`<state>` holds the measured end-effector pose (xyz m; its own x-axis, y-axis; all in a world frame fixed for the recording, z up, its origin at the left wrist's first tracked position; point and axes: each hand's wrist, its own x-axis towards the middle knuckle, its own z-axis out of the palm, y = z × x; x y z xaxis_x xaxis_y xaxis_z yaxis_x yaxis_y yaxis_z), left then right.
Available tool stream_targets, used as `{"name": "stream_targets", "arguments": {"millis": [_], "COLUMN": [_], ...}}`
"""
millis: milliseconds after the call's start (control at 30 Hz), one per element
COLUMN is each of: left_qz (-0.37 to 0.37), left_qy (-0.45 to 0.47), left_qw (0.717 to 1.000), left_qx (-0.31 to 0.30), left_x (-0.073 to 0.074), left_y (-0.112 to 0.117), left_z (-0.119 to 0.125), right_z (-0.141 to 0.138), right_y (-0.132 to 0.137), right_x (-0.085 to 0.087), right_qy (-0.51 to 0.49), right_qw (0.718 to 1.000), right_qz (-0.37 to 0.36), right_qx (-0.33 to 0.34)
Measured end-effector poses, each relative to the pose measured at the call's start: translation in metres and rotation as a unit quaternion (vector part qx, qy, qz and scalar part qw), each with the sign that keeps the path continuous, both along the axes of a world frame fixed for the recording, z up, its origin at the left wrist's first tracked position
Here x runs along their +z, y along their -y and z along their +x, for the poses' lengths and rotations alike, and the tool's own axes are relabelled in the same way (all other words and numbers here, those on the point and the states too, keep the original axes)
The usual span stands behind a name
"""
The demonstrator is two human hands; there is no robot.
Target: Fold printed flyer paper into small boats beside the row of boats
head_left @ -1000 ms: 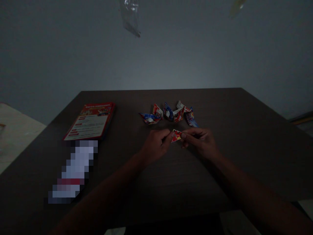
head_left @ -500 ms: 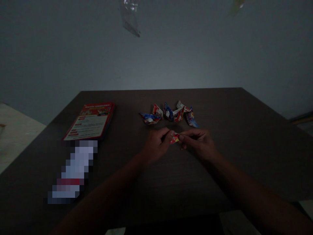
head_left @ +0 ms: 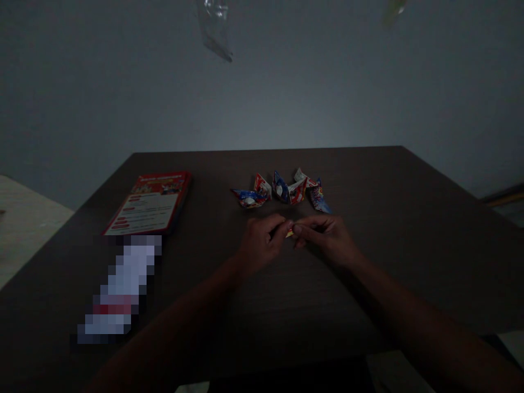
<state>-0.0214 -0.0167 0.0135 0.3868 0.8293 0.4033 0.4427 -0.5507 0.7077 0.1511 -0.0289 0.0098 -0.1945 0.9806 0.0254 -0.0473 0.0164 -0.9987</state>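
Observation:
Above the middle of the table, my left hand and my right hand meet with their fingertips almost touching. Between them they pinch a small piece of folded printed paper, red and yellow, mostly covered by my thumbs and fingers. Just beyond my hands lies a row of folded paper shapes: a blue and red one at the left, another blue and red one in the middle, and a white and blue one at the right.
A stack of red-bordered printed sheets lies at the left of the dark table. Nearer me is a blurred-out whitish rectangle. A clear plastic bag hangs on the wall behind.
My right hand has moved left, closer to my left hand. Less of the red and yellow paper shows between my fingers. The folded shapes stay put.

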Motion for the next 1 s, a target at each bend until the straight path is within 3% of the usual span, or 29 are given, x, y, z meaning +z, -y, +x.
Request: {"name": "stream_targets", "arguments": {"millis": [200,367,600,800,1000], "left_qz": [-0.038,-0.061,-0.099,-0.260,-0.283], "left_qy": [0.048,0.073,0.094,0.205,0.225], "left_qw": [0.998,0.995,0.991,0.936,0.925], "left_qx": [0.003,0.007,0.002,-0.120,-0.121], "left_x": [-0.0001,-0.0022,-0.0018,-0.0064,-0.0042], "left_y": [0.0022,0.0022,0.0029,0.0017,-0.0024], "left_z": [0.0024,0.0031,0.0060,0.0008,-0.0034], "right_z": [0.0001,-0.0042,-0.0077,-0.0034,-0.0004], "right_y": [0.0000,-0.0009,0.0003,-0.0012,-0.0018], "right_x": [-0.0019,-0.0053,0.0013,-0.0040,-0.0032], "right_qy": [-0.023,-0.059,-0.063,-0.094,-0.059], "right_qw": [1.000,0.998,0.998,0.995,0.998], "right_qz": [0.017,-0.019,-0.017,0.002,0.000], "right_qx": [0.001,0.015,-0.012,-0.034,-0.033]}}
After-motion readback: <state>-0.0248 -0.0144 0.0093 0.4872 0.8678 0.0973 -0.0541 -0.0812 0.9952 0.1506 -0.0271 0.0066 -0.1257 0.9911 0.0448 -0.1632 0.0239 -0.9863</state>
